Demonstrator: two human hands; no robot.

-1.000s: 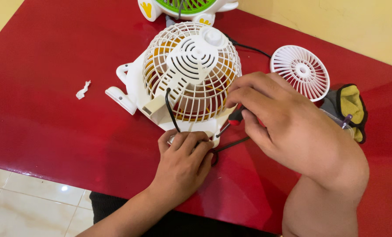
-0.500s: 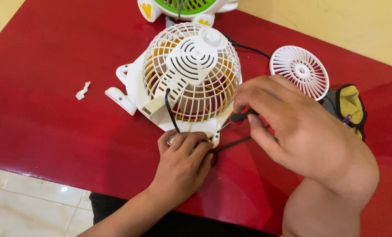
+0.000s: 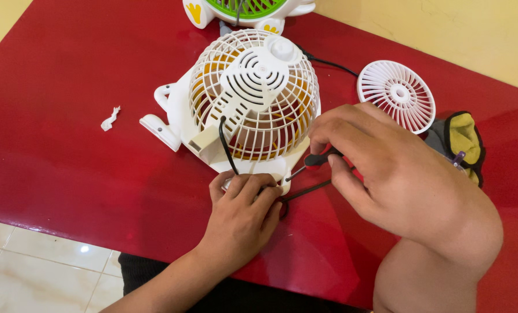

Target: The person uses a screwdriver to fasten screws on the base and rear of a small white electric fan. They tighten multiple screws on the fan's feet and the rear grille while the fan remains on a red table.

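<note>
Two hands work at the near edge of a white fan [image 3: 253, 98] that lies grille-up on the red worktop [image 3: 67, 156], left of centre and towards the far side. The left hand [image 3: 241, 214] presses flat, fingers together and curled slightly, on the fan's near base, covering the spot where a black cord [image 3: 224, 142] runs down off the grille. The right hand [image 3: 386, 168] lies just right of the fan, its fingers closed on the dark handle of a screwdriver [image 3: 308, 163]; the thin shaft slants down and left, and its tip meets the fan's base right beside the left fingertips. A loose white grille [image 3: 396, 95] lies right of the fan, beyond the right hand. A yellow-lined cloth [image 3: 462, 139] sits further right. A white scrap [image 3: 110, 119] lies well left.
</note>
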